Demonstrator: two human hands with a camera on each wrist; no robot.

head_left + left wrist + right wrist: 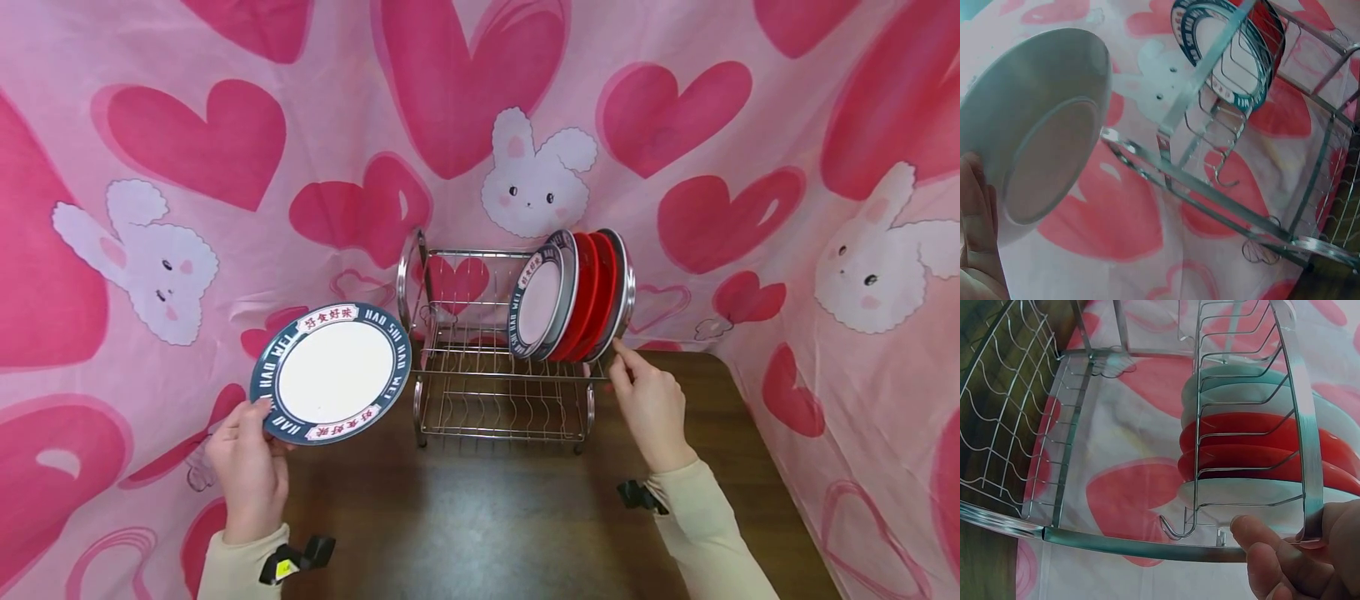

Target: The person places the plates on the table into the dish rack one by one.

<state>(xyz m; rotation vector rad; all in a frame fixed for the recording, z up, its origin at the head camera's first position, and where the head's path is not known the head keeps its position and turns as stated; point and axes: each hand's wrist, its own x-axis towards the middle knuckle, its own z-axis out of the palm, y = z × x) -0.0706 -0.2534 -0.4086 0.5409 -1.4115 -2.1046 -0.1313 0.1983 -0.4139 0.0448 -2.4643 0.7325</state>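
My left hand grips the edge of a white plate with a dark blue lettered rim, held in the air left of the rack. Its pale underside faces the left wrist view. At the right front corner of a two-tier metal dish rack, my right hand pinches the frame beside the rightmost plate. In the rack's upper tier, several plates stand on edge at the right: blue-rimmed plates on the left, red plates beside them, and a dark-rimmed one at the end.
The rack stands on a dark wooden table. Pink cloth with hearts and rabbits hangs behind and on both sides. Wire slots of the upper tier lie left of the standing plates, and the lower tier sits in front.
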